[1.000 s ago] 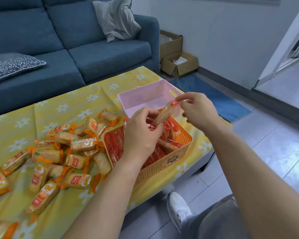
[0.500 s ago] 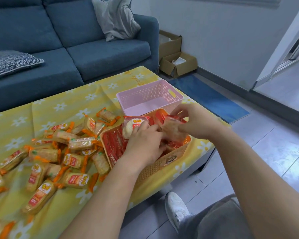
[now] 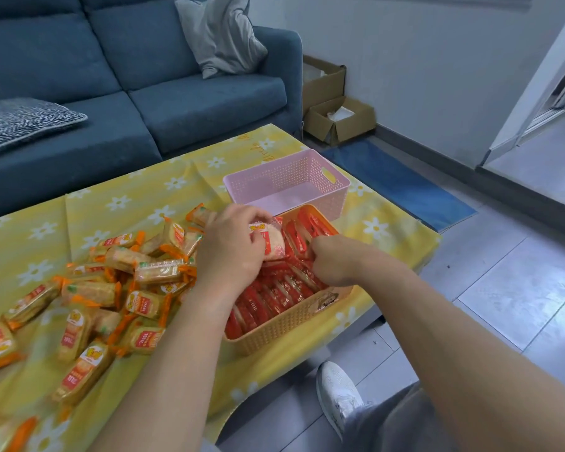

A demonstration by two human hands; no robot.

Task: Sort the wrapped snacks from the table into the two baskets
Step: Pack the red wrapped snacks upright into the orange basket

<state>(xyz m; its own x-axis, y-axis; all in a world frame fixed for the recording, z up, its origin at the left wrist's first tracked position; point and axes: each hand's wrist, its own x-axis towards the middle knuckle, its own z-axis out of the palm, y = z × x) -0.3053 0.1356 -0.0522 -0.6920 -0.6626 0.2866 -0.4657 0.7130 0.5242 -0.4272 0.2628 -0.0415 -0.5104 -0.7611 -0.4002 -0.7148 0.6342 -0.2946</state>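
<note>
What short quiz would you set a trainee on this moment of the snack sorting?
1. Short answer: which basket does the right hand reach into?
2. True or false: the pink basket is full to the rim.
3. Multiple choice: the white cracker packet with the red label is held by
A. the left hand
B. the right hand
C. neither hand; it lies on the table

Key: 1. the orange basket; 2. false; 3. A
</note>
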